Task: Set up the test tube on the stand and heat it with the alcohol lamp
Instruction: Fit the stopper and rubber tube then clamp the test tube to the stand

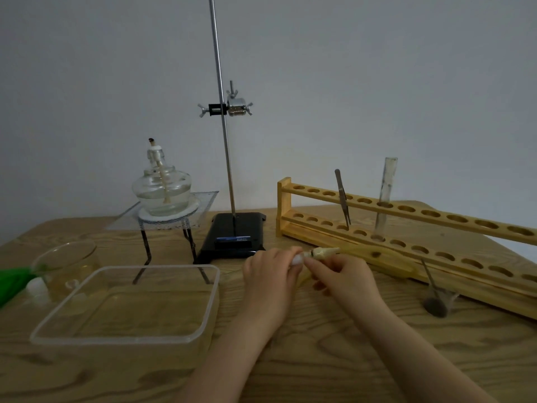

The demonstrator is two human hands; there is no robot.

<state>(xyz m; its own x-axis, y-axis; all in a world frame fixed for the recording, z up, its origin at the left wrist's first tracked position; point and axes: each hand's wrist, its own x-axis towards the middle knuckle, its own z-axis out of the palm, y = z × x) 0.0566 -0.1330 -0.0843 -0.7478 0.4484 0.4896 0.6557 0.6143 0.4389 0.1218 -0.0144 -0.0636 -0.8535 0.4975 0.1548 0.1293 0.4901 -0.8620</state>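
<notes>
An empty glass test tube stands upright in the wooden rack at the right. The iron stand rises from its black base in the middle, and its clamp holds nothing. The alcohol lamp sits uncapped and unlit on a wire gauze over a tripod at the left. In front of the base, my left hand and my right hand together pinch a small cream conical stopper. A pale tube seems to hang from it between my hands.
Metal tweezers stand in the rack. A test tube brush lies in front of the rack. A clear plastic tray sits at the front left, with a glass dish and a green object behind it.
</notes>
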